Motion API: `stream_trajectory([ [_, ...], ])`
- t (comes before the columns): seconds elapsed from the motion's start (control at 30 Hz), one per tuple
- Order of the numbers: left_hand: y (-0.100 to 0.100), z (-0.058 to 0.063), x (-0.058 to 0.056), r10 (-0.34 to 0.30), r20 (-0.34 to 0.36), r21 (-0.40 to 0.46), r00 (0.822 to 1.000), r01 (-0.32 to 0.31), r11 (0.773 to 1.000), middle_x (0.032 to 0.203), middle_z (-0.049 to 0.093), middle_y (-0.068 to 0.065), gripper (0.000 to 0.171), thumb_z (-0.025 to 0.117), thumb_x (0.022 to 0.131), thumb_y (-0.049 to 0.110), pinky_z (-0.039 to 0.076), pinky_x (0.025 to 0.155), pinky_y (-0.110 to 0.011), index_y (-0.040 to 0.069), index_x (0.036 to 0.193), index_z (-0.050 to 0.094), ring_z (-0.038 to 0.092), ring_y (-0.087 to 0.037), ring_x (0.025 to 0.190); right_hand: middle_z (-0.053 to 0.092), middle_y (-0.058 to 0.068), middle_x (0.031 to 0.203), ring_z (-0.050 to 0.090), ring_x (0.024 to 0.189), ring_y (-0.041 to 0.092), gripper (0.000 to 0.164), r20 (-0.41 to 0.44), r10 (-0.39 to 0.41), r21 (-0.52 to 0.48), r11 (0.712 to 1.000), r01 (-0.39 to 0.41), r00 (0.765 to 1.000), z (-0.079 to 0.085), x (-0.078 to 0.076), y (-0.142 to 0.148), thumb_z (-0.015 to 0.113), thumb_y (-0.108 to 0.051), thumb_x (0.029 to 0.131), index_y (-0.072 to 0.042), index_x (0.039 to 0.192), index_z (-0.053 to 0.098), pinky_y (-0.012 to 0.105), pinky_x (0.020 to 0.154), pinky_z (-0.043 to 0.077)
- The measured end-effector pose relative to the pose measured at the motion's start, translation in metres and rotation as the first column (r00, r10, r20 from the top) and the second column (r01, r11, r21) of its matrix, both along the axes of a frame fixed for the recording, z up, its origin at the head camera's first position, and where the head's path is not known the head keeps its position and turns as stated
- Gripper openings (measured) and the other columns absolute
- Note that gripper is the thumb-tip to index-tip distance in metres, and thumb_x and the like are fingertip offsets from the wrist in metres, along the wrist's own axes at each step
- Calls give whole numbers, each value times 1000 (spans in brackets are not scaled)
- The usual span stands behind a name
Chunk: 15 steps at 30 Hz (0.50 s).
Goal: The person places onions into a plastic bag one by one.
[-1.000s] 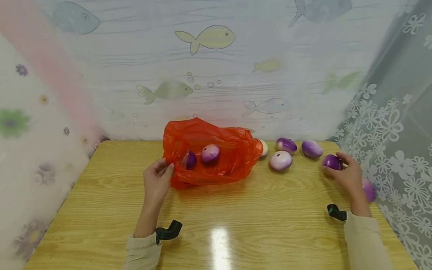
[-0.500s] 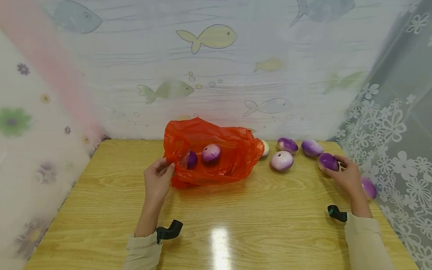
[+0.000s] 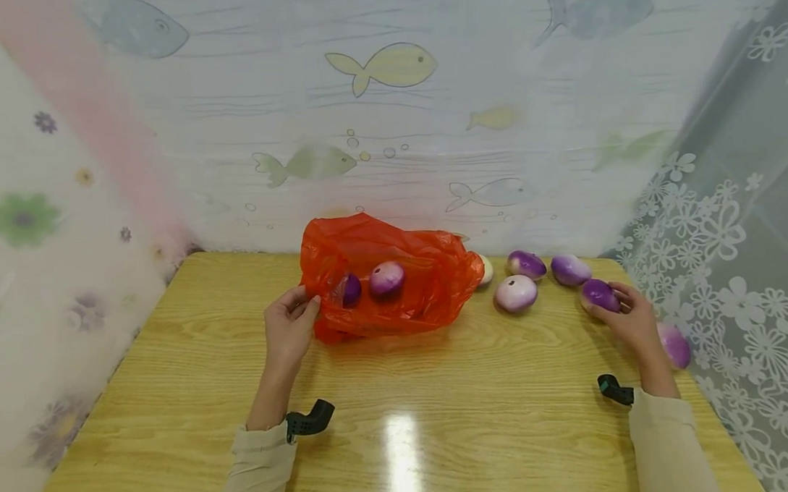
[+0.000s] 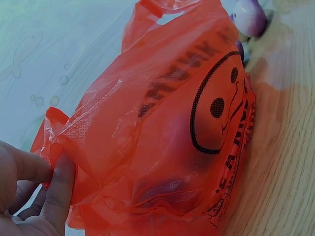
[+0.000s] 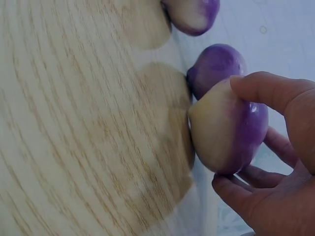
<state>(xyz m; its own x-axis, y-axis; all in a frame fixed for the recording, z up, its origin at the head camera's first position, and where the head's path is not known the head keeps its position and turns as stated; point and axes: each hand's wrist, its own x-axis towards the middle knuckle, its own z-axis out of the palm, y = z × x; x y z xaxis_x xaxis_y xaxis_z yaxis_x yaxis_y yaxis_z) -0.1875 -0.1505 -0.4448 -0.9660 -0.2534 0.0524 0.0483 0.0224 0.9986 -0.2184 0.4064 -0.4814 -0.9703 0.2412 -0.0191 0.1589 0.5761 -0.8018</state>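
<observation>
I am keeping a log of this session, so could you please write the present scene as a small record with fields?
Left hand: pinches the left edge of the red bag
Right hand: holds a purple-and-white bulb
In bag: two bulbs visible
Loose bulbs: five, including a pale one partly hidden by the bag
Bag print: smiling face, seen from the left wrist
Surface: wood-grain table

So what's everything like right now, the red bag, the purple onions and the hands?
Red bag: open, crumpled.
Two bagged onions: lying inside, one partly covered.
Held onion: gripped; whether lifted, I can't tell.
Loose onions: lying on the table, some partly hidden.
Left hand: pinching the bag.
Right hand: gripping an onion.
</observation>
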Motion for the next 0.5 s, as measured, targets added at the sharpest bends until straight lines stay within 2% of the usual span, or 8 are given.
stream_trajectory([
  [0.07, 0, 0, 0, 0, -3, 4, 1000, 0, 1000, 117, 61, -20, 28, 59, 100, -2, 58, 80, -17, -8, 127, 62, 68, -2, 91, 33, 39, 153, 38, 138, 56, 79, -3, -3, -9, 1000, 3, 1000, 0, 1, 0, 70, -28, 97, 3, 156, 28, 3, 72, 36],
  [0.13, 0, 1, 0, 1, -6, 7, 1000, -1, 1000, 116, 61, -20, 28, 59, 100, -2, 58, 80, -17, -8, 127, 62, 68, -2, 91, 31, 39, 154, 37, 139, 55, 82, 7, -5, -9, 1000, 5, 1000, 0, 2, 0, 69, -30, 97, 3, 158, 25, 5, 78, 41],
  [0.23, 0, 1, 0, 1, -13, 7, 1000, -1, 1000, 116, 62, -20, 28, 59, 100, -3, 59, 80, -18, -8, 127, 62, 68, -1, 91, 27, 39, 156, 35, 141, 55, 87, 42, -7, 8, 1000, 7, 999, 2, 3, 0, 67, -34, 98, 6, 158, 20, 26, 102, 49],
  [0.33, 0, 1, 0, 1, -16, 4, 1000, -1, 1000, 117, 62, -21, 28, 58, 100, -2, 59, 80, -17, -8, 127, 62, 68, -1, 90, 25, 40, 157, 33, 143, 54, 91, 77, -16, 6, 1000, 15, 997, 2, 3, 0, 65, -38, 98, 9, 158, 16, 55, 115, 38],
  [0.43, 0, 1, 0, 0, -15, 1, 1000, 0, 1000, 119, 62, -23, 29, 58, 100, -3, 58, 80, -17, -9, 128, 62, 68, -1, 90, 24, 40, 157, 31, 144, 53, 95, 112, -17, -2, 1000, 17, 994, 1, 2, 1, 63, -43, 99, 11, 157, 12, 62, 116, 31],
  [0.5, 1, 1, 0, 1, -15, -3, 1000, -1, 1000, 119, 61, -23, 29, 58, 100, -3, 58, 80, -17, -9, 128, 62, 68, 0, 90, 25, 40, 156, 31, 143, 53, 97, 128, -12, 1, 1000, 12, 992, 0, 1, 2, 62, -47, 98, 11, 157, 12, 62, 116, 31],
])
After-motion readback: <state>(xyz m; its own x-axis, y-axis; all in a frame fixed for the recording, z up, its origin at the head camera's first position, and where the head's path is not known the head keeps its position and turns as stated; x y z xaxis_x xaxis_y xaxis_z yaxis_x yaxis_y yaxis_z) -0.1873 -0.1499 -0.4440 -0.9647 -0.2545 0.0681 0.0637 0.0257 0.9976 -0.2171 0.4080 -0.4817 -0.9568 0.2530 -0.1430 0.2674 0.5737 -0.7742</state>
